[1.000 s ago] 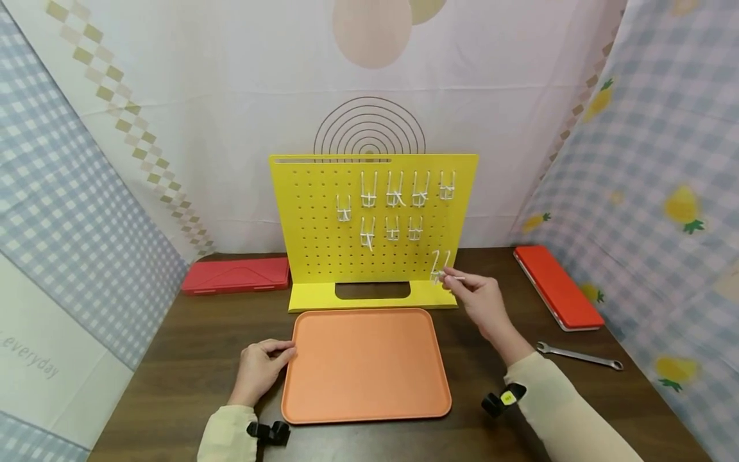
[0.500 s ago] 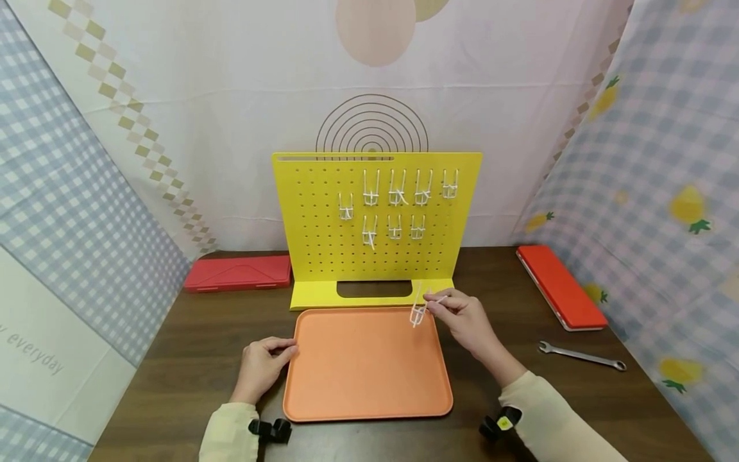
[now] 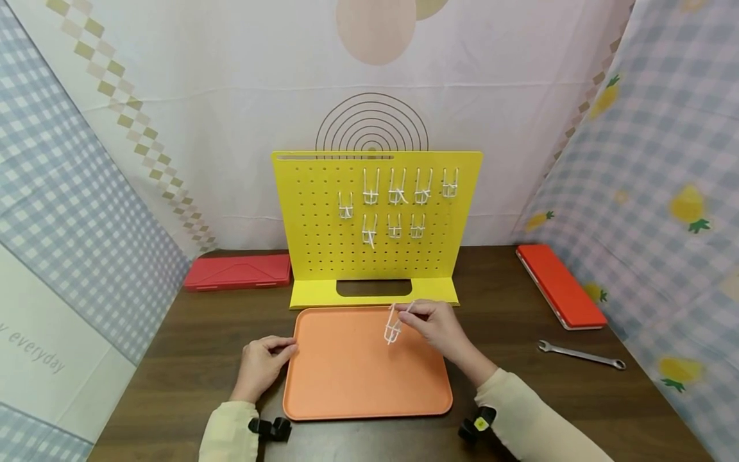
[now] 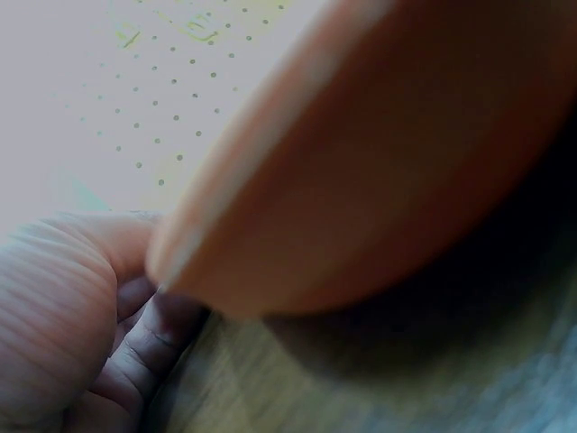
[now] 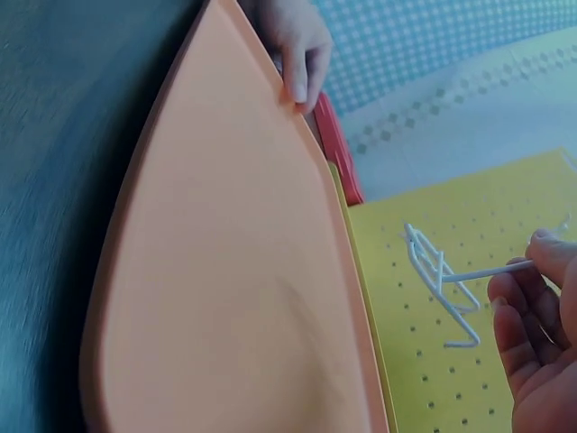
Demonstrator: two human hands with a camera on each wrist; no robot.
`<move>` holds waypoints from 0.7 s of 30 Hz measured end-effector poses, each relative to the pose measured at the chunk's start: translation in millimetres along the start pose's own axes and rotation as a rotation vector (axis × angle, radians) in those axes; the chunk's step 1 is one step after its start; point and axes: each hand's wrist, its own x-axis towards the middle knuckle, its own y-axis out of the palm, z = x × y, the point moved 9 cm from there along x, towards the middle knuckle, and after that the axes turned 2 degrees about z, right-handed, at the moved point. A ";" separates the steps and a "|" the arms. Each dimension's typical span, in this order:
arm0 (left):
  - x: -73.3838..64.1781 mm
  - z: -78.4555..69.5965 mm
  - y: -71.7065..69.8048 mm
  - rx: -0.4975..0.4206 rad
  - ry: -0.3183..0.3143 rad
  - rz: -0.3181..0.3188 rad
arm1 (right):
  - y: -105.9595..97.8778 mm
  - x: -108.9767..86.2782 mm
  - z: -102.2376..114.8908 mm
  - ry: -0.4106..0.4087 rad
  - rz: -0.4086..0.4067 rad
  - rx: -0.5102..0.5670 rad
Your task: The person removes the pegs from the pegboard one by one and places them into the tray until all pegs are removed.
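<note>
Nearest me, two pale sleeves (image 3: 228,433) lay over the dark wooden table (image 3: 185,359), a small black camera strapped at each wrist. Between them the orange rectangular tray (image 3: 358,378) sat flat, its longer sides running left to right. The left hand (image 3: 258,366) pinched the tray's left rim toward the far corner, thumb and fingers closed narrowly on it.

The right hand (image 3: 435,327) came in from the right and held a white wire pegboard hook (image 5: 441,278) between thumb and fingertips, gripping its straight rod. The hook hung above the far right part of the tray, apart from its surface. Its long axis ran up and down with a slight lean: the paired prongs pointed up and away, while the crossed end hung lower and nearer, a little to the left.

Out to the right lay a combination wrench (image 3: 582,355), its open jaw leftward. Just past the tray the yellow pegboard (image 3: 323,250) stood upright, bearing eight more white hooks (image 3: 371,194), most of them right of its middle. A red case (image 3: 238,272) lay left of it, an orange-red one (image 3: 560,287) well to the right. Farthest off hung a white patterned cloth (image 3: 260,128).
</note>
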 end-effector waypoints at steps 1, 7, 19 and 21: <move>0.2 0.2 0.1 0.001 -0.003 0.001 | 3.8 1.9 1.0 -0.005 0.007 -0.002; 2.1 1.7 0.0 0.006 -0.007 0.006 | 28.5 13.4 11.5 -0.029 0.029 -0.035; 0.1 2.4 0.4 0.008 -0.034 0.013 | 87.7 37.1 26.4 -0.099 0.102 -0.173; 0.0 0.9 0.9 0.010 -0.023 0.006 | 94.2 39.9 26.9 -0.109 0.109 -0.180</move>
